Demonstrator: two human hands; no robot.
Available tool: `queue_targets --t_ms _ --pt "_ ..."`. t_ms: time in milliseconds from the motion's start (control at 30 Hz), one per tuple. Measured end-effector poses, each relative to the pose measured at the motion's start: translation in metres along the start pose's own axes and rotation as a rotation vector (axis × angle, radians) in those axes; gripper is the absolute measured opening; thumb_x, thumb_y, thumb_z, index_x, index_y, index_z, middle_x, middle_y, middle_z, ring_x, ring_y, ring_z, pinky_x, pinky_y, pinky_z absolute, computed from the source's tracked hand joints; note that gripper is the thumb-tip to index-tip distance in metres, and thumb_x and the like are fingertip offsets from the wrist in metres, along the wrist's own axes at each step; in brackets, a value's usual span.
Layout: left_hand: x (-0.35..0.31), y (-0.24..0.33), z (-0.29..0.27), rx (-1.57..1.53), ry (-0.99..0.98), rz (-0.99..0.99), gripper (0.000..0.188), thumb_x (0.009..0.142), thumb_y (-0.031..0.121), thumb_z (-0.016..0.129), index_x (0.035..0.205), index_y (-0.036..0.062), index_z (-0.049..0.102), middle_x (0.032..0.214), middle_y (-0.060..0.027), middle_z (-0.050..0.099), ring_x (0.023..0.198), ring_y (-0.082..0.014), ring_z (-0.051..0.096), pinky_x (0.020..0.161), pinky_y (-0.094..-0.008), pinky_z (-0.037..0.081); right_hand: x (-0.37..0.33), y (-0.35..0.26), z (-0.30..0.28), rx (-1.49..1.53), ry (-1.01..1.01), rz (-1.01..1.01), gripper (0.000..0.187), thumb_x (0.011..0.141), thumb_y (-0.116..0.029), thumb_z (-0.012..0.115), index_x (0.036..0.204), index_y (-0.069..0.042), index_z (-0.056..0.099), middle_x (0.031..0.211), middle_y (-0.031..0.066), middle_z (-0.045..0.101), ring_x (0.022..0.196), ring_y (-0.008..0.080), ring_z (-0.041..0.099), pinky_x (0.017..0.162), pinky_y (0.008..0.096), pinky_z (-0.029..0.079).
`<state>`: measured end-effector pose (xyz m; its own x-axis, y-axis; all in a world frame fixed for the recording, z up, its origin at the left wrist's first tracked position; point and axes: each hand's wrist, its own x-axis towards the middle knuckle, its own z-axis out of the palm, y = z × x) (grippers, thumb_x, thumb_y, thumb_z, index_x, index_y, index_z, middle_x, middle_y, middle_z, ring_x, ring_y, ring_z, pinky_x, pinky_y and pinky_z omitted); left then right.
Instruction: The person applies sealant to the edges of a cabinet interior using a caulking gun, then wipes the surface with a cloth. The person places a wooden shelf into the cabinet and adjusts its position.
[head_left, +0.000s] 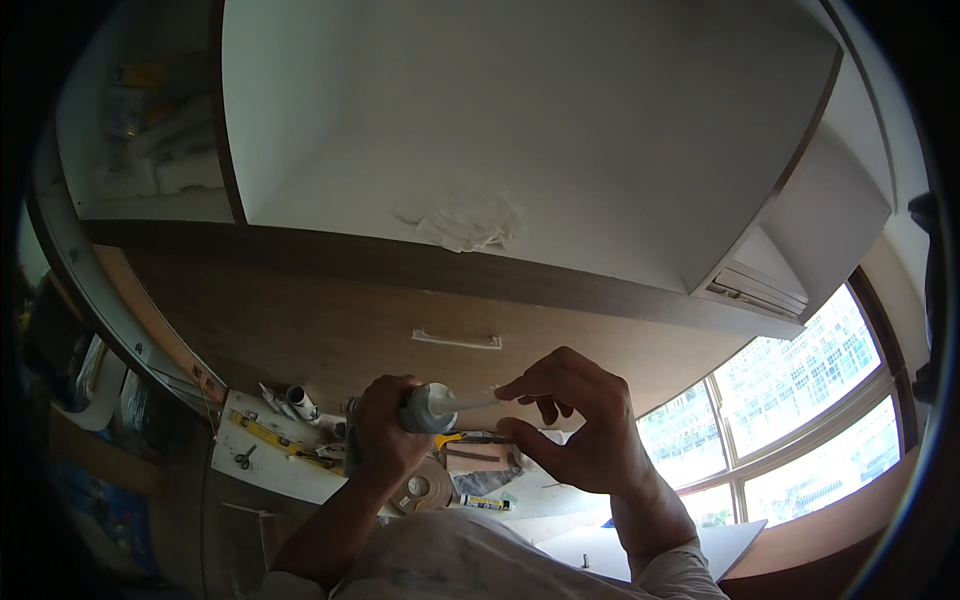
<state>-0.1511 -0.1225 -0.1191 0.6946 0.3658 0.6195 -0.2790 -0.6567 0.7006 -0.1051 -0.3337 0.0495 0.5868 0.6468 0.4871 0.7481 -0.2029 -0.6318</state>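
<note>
My left hand is wrapped round a grey sealant tube at the lower middle. The tube's pale tapered nozzle points to the right. My right hand is at the nozzle's tip, its index finger at or touching the end and its thumb apart below. Nothing shows held between these fingers. Whitish specks are at the tip. Most of the tube's body is hidden behind my left hand.
A white shelf above holds a crumpled white cloth. Below it, a brown panel carries a white handle. On the worktop lie scissors, a yellow spirit level, a tape roll and a yellow-labelled tube. Windows stand right.
</note>
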Motion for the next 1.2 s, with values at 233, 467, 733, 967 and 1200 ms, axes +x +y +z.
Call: queue_targets --t_ms 233,467,733,967,1200 --pt "-0.001 -0.002 0.003 0.026 -0.019 -0.121 0.040 0.071 0.002 0.086 0.105 0.0034 0.065 0.096 -0.0138 0.072 0.087 -0.0302 0.074 0.080 -0.0386 0.057 -0.003 0.020 -0.024 0.118 -0.118 0.070 0.034 0.079 0.001 0.082 0.112 -0.008 0.075 0.096 0.0041 0.067 0.070 0.0060 0.059 0.061 0.0238 0.048" --pt "-0.021 -0.031 -0.008 -0.081 -0.040 -0.299 0.043 0.067 -0.002 0.081 0.106 0.0022 0.063 0.097 -0.0154 0.071 0.092 -0.0330 0.072 0.085 -0.0421 0.055 0.010 0.036 -0.126 -0.409 -0.036 0.218 0.025 0.090 0.002 0.073 0.112 -0.009 0.073 0.101 0.0034 0.070 0.067 0.0050 0.056 0.063 0.0243 0.050" --pt "-0.098 -0.107 -0.035 -0.008 -0.084 -0.527 0.072 0.069 0.003 0.084 0.136 -0.0031 0.058 0.116 -0.0241 0.068 0.111 -0.0410 0.067 0.099 -0.0489 0.052 0.054 0.091 -0.193 -1.259 -0.261 0.700 0.031 0.100 -0.013 0.057 0.129 -0.014 0.068 0.104 0.0178 0.077 0.097 0.0318 0.076 0.094 0.0465 0.057" --pt "-0.172 -0.163 -0.054 0.310 -0.029 -0.560 0.070 0.068 0.008 0.081 0.134 -0.0025 0.060 0.124 -0.0241 0.066 0.117 -0.0426 0.065 0.102 -0.0507 0.051 0.062 0.120 -0.197 -1.458 -0.362 0.696 0.034 0.092 -0.012 0.063 0.125 -0.019 0.071 0.105 0.0179 0.076 0.103 0.0328 0.074 0.095 0.0475 0.057" --pt "-0.213 -0.194 -0.063 0.273 -0.015 -0.696 0.076 0.072 0.009 0.082 0.143 0.0030 0.054 0.136 -0.0230 0.056 0.122 -0.0397 0.059 0.104 -0.0498 0.048 0.067 0.127 -0.196 -1.539 -0.437 0.646 0.029 0.090 -0.010 0.063 0.115 -0.020 0.074 0.102 0.0137 0.077 0.098 0.0322 0.074 0.090 0.0473 0.058"
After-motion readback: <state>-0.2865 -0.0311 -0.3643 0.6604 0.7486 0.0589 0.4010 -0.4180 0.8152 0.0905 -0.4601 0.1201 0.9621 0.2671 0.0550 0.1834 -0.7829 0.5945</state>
